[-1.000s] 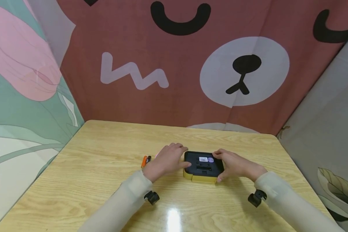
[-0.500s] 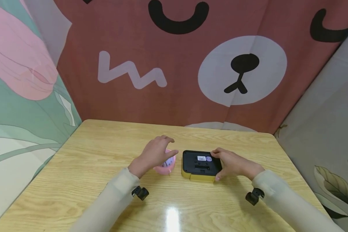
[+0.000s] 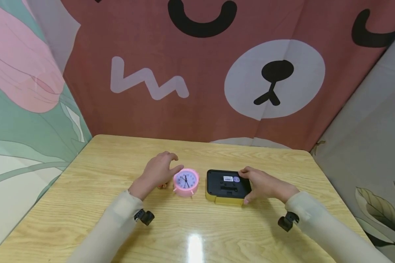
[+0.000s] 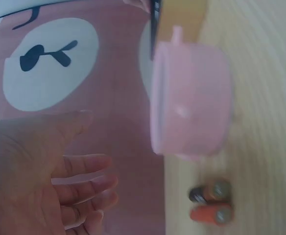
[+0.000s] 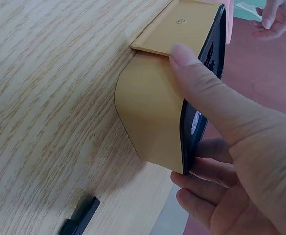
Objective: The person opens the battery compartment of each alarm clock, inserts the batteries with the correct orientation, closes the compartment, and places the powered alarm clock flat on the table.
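Observation:
A yellow box with a black face up (image 3: 228,184) lies on the table; my right hand (image 3: 266,185) grips its right end, thumb on the near side and fingers at the far edge. In the right wrist view the thumb presses the yellow side (image 5: 150,105). Left of the box is a pink round clock (image 3: 186,181), its dial facing up. My left hand (image 3: 154,172) hovers above the batteries, left of the clock, fingers loosely bent and holding nothing. The left wrist view shows two batteries, an orange one (image 4: 209,214) and a black-and-copper one (image 4: 209,192), beside the clock (image 4: 194,100).
A small black piece (image 5: 79,219) lies on the wooden table (image 3: 171,226) in the right wrist view. Behind the table hangs a printed bear cloth (image 3: 204,120); patterned cloths hang at both sides.
My left hand has left the box's left end and moved left past the pink clock, uncovering it and covering most of the batteries. My right hand keeps its grip on the box.

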Available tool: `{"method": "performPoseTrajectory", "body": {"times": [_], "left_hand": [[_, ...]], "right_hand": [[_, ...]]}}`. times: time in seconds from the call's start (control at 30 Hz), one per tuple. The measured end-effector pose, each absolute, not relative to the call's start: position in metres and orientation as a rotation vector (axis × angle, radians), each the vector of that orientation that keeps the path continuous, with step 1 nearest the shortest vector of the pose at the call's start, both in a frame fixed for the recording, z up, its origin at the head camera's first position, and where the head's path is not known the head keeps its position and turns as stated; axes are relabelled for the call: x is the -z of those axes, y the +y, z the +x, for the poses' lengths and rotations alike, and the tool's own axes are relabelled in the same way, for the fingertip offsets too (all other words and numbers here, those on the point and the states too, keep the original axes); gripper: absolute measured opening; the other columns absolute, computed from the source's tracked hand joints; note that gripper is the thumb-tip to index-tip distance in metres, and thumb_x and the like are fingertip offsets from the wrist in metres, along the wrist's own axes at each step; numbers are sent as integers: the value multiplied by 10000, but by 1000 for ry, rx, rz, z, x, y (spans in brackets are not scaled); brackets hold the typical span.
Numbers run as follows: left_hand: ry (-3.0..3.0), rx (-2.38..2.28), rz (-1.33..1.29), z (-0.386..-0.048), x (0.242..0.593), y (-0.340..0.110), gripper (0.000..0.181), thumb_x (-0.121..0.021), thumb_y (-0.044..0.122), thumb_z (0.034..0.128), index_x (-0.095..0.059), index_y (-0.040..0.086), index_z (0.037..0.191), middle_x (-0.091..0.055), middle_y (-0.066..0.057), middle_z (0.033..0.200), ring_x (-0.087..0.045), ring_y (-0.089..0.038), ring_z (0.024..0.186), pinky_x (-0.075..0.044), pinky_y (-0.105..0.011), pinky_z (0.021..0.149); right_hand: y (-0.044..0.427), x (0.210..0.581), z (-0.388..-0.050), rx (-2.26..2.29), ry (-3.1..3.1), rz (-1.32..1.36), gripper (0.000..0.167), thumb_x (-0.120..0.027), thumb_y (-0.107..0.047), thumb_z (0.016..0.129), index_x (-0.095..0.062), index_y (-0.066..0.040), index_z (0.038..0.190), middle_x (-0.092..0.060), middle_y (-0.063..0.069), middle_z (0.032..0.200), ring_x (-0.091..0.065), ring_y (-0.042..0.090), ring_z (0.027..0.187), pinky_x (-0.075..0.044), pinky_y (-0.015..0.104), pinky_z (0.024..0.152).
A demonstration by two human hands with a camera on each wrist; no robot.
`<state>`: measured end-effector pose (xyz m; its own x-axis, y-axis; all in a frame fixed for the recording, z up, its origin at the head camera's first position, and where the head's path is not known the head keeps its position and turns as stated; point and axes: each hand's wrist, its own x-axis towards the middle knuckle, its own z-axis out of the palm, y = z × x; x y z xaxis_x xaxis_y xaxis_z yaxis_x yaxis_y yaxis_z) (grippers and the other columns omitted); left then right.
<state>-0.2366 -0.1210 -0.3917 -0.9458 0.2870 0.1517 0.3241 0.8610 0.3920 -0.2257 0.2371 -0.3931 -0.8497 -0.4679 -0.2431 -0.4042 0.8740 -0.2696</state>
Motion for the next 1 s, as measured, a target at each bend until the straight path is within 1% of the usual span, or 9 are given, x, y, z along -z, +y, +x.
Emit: {"method": "performPoseTrajectory", "body": {"times": [0.13, 0.3, 0.43, 0.53, 0.67, 0.77, 0.87, 1.0], "left_hand": [[-2962, 611, -453, -237, 398, -132, 428, -701, 385, 949, -704, 28, 1185, -701, -174, 1165, -679, -307, 1000, -569, -464, 831], [-3005, 587, -378, -238, 407, -143, 421, -699, 381, 951, -705, 18, 1164, -706, -179, 1132, -684, -309, 967, -572, -461, 804], [-3055, 578, -308, -238, 414, -151, 420, -699, 372, 946, -701, 6, 1153, -708, -182, 1109, -679, -297, 908, -564, -451, 742], [-3083, 561, -274, -237, 418, -155, 420, -699, 378, 943, -701, 4, 1135, -716, -168, 1077, -660, -257, 834, -547, -408, 685], [-3109, 526, -280, -236, 421, -159, 402, -706, 376, 940, -702, -3, 1073, -717, -135, 979, -602, -198, 740, -504, -345, 622], [-3129, 505, -283, -234, 422, -162, 370, -710, 363, 936, -696, 4, 1024, -703, -116, 930, -572, -188, 722, -488, -340, 618], [-3135, 485, -279, -234, 424, -163, 322, -708, 348, 935, -692, 29, 977, -694, -99, 915, -574, -189, 731, -492, -353, 631], [-3140, 470, -284, -233, 426, -164, 264, -694, 312, 948, -663, 56, 891, -660, -70, 834, -558, -186, 695, -462, -336, 596]], "right_hand": [[237, 394, -225, 300, 2743, -659, 1093, -922, -484, 647, -453, 30, 1490, -481, 174, 1485, -496, 383, 1372, -438, 522, 1104], [237, 395, -226, 303, 2744, -655, 1099, -924, -489, 641, -454, 30, 1489, -481, 173, 1483, -498, 382, 1369, -440, 523, 1102], [237, 396, -226, 302, 2746, -642, 1102, -924, -493, 639, -454, 25, 1491, -480, 168, 1485, -496, 379, 1373, -439, 521, 1104], [238, 396, -226, 307, 2747, -642, 1103, -924, -493, 638, -455, 25, 1491, -481, 165, 1485, -496, 377, 1373, -440, 520, 1105], [237, 396, -226, 306, 2749, -646, 1105, -926, -493, 635, -457, 30, 1488, -483, 167, 1481, -499, 376, 1370, -439, 520, 1105], [237, 396, -226, 305, 2747, -646, 1106, -926, -490, 635, -455, 34, 1488, -482, 170, 1480, -499, 378, 1370, -438, 520, 1106], [238, 396, -226, 309, 2745, -644, 1105, -924, -488, 638, -451, 35, 1490, -481, 173, 1481, -499, 380, 1369, -439, 522, 1104], [238, 396, -226, 304, 2751, -654, 1101, -924, -483, 643, -450, 38, 1489, -484, 180, 1476, -508, 381, 1359, -447, 522, 1094]]}}
